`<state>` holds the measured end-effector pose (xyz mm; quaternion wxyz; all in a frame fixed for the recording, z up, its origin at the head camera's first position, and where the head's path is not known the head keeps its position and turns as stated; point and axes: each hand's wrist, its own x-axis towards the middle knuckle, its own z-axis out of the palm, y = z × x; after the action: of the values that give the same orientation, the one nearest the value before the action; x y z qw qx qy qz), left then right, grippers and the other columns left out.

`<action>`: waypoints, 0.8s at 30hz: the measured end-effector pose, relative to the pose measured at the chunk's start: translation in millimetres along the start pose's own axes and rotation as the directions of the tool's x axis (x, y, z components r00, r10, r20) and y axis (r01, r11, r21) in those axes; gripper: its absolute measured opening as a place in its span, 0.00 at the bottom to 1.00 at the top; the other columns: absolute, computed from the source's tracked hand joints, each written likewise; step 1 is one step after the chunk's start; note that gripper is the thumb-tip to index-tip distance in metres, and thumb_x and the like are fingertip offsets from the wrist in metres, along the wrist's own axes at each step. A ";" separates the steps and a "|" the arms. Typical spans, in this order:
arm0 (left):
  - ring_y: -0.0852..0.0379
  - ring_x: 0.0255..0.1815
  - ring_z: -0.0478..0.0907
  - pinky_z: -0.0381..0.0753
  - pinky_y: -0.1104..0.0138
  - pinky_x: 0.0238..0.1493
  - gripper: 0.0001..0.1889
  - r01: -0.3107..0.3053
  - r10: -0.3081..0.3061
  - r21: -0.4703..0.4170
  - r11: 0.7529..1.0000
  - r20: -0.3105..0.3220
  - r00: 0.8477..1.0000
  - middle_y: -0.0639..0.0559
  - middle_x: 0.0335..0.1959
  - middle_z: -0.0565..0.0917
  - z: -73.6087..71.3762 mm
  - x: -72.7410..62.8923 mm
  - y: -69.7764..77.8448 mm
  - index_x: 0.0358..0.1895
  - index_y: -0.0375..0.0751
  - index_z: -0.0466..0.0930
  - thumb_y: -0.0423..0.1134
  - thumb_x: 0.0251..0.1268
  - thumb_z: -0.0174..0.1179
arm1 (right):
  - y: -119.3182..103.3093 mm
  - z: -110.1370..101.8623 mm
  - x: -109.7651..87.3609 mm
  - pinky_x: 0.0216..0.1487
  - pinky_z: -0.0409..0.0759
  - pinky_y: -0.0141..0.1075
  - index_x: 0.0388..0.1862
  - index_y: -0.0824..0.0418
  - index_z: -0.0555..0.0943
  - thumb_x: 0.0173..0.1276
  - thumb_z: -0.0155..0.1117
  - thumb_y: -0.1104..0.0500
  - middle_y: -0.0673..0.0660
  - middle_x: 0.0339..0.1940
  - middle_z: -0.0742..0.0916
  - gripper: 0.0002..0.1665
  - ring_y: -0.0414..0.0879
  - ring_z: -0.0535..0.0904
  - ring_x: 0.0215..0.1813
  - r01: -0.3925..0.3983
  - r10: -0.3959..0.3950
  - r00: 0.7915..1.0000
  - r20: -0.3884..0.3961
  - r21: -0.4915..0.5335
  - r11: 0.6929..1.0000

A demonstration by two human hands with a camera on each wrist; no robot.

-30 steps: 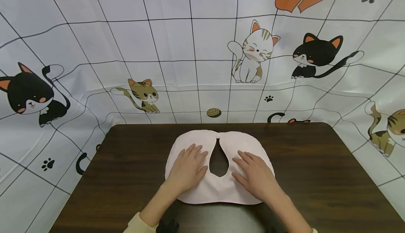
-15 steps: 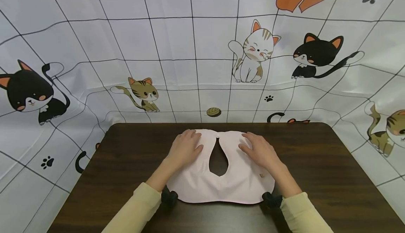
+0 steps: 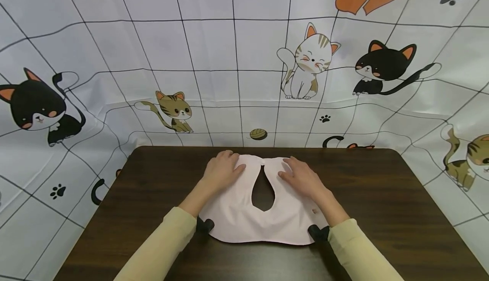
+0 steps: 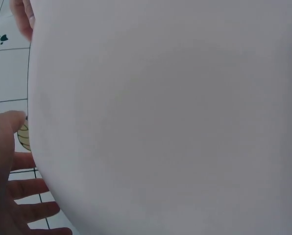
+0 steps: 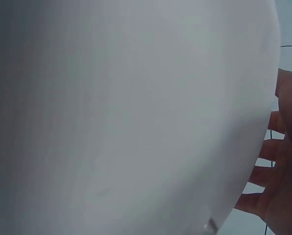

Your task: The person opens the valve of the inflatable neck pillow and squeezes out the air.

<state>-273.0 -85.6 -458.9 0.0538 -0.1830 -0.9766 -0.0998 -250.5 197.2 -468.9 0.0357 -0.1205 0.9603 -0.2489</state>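
Left hand (image 3: pixel 221 171) and right hand (image 3: pixel 304 179), fingers extended and spread, neither gripping, at upper sides of pale pink cloth (image 3: pixel 244 223), brown table (image 3: pixel 382 213) beneath, cat-print sheet (image 3: pixel 214 83) behind.

Pale pink, round-lobed cloth-like piece (image 3: pixel 263 229): matt, smooth, softly rippled. Dark brown, round-cornered wood-grain tabletop (image 3: pixel 382 213): low sheen. White, grid-printed plastic-looking sheet (image 3: pixel 214 45): creased, faintly glossy.

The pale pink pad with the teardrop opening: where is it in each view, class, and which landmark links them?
Head: pad lower centre, on the table.
Left wrist: pad fills all but the left side.
Right wrist: pad fills all but the right side.
Shared landmark: black-lined white backdrop.
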 end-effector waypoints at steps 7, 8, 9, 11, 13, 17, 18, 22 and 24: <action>0.39 0.72 0.69 0.74 0.43 0.63 0.36 0.046 -0.042 -0.047 0.998 0.082 0.996 0.39 0.71 0.72 3.3 0.3 4.0 0.72 0.42 0.74 0.64 0.72 0.56 | -3.6 3.9 5.3 0.74 0.60 0.61 0.75 0.66 0.70 0.78 0.58 0.46 0.72 0.77 0.68 0.36 0.70 0.62 0.76 0.047 -0.046 0.999 0.013 -0.074 0.996; 0.38 0.72 0.68 0.73 0.43 0.64 0.36 0.042 -0.037 -0.047 0.998 0.086 0.996 0.39 0.71 0.72 3.5 -0.6 5.5 0.72 0.42 0.73 0.64 0.72 0.56 | -3.4 4.1 4.4 0.74 0.60 0.61 0.75 0.66 0.70 0.78 0.58 0.46 0.73 0.76 0.68 0.36 0.70 0.62 0.76 0.045 -0.044 0.999 0.014 -0.075 0.996; 0.38 0.73 0.67 0.72 0.43 0.65 0.36 0.034 -0.030 -0.047 0.998 0.087 0.996 0.38 0.72 0.71 3.8 -1.6 6.7 0.72 0.42 0.73 0.64 0.72 0.57 | -3.2 4.2 3.4 0.73 0.60 0.61 0.75 0.66 0.70 0.78 0.58 0.46 0.73 0.76 0.68 0.35 0.71 0.62 0.76 0.046 -0.045 0.999 0.013 -0.076 0.996; 0.37 0.73 0.66 0.70 0.43 0.67 0.35 0.019 -0.015 -0.047 0.999 0.082 0.997 0.37 0.72 0.71 2.7 -3.6 9.8 0.71 0.41 0.73 0.63 0.71 0.58 | -1.1 6.3 2.4 0.73 0.61 0.61 0.74 0.66 0.71 0.78 0.58 0.46 0.73 0.76 0.68 0.36 0.71 0.62 0.76 0.050 -0.050 0.999 0.007 -0.083 0.995; 0.36 0.73 0.67 0.70 0.44 0.67 0.34 0.000 0.003 -0.040 0.999 0.075 0.997 0.37 0.71 0.72 3.5 -5.5 10.9 0.70 0.40 0.74 0.62 0.72 0.58 | 0.9 8.9 2.2 0.72 0.62 0.61 0.74 0.67 0.71 0.78 0.58 0.45 0.74 0.76 0.68 0.36 0.72 0.63 0.75 0.062 -0.063 0.998 -0.001 -0.089 0.994; 0.36 0.73 0.66 0.69 0.44 0.67 0.33 -0.023 0.024 -0.019 1.000 0.076 0.997 0.37 0.71 0.72 5.1 -8.0 10.6 0.70 0.40 0.74 0.61 0.73 0.57 | 4.0 13.8 3.0 0.72 0.62 0.62 0.74 0.66 0.71 0.78 0.58 0.43 0.74 0.76 0.68 0.37 0.73 0.63 0.74 0.074 -0.074 0.997 -0.002 -0.120 0.990; 0.36 0.74 0.66 0.69 0.44 0.68 0.33 -0.021 0.022 -0.019 1.000 0.081 0.996 0.38 0.71 0.72 5.3 -8.4 10.2 0.70 0.41 0.74 0.61 0.73 0.56 | 4.5 14.5 3.1 0.71 0.62 0.63 0.74 0.66 0.71 0.78 0.58 0.43 0.74 0.76 0.68 0.37 0.73 0.63 0.74 0.069 -0.070 0.998 -0.001 -0.129 0.989; 0.36 0.74 0.65 0.68 0.45 0.69 0.32 0.002 0.002 -0.042 0.999 0.091 0.996 0.37 0.72 0.71 5.4 -10.1 7.5 0.71 0.40 0.74 0.59 0.74 0.57 | 5.5 16.5 3.9 0.71 0.60 0.66 0.75 0.64 0.70 0.77 0.58 0.43 0.73 0.76 0.68 0.36 0.72 0.63 0.75 0.045 -0.046 0.999 -0.003 -0.153 0.987; 0.37 0.75 0.64 0.66 0.45 0.70 0.32 0.016 -0.011 -0.049 0.999 0.102 0.995 0.37 0.72 0.71 5.9 -10.8 5.8 0.71 0.40 0.73 0.59 0.74 0.57 | 5.6 17.4 4.3 0.71 0.60 0.66 0.75 0.64 0.71 0.77 0.58 0.43 0.72 0.76 0.69 0.36 0.72 0.63 0.75 0.041 -0.042 0.999 -0.005 -0.159 0.986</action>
<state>-261.3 -82.7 -465.2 -0.0011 -0.1825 -0.9765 -0.1148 -253.6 192.7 -486.9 0.0170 -0.1418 0.9745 -0.1729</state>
